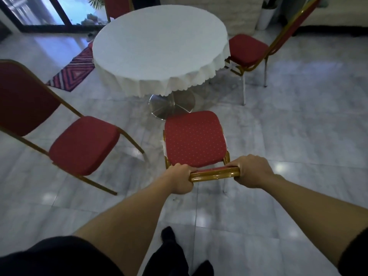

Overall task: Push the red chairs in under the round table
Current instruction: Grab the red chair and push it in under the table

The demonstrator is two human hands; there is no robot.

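right, both hands are on the near chair point(195, 139). left hand point(180, 179) is clenched round the left end of its gold top rail point(214, 174), right hand point(252, 170) clenched round the right end, fingers wrapped over the tube. the chair faces the round table point(159, 46), seat front just short of the table's chrome base point(172, 105) and not yet under the white cloth point(175, 84), so this one reads as mid-push w/ some travel left.

progress, as a judgement: early on. the left chair point(83, 144) sits well apart from the table, angled, seat fully out in the open, so untouched by the look of it. the right chair point(248, 49) has its seat corner touching or just under the cloth edge, but most of the seat is out, so it prob needs more. a far chair point(117, 6) shows behind the table, only its back visible; can't tell how far in it is. a bit of red at the table's left edge may be another seat, too hidden to say.

so approx 3 chairs left to deal w/, incl the one in hand, maybe more.

labels/writing: none readable anywhere. the seat fabric has a small dot pattern, and a striped rug point(73, 70) lies left of the table, no text on either.
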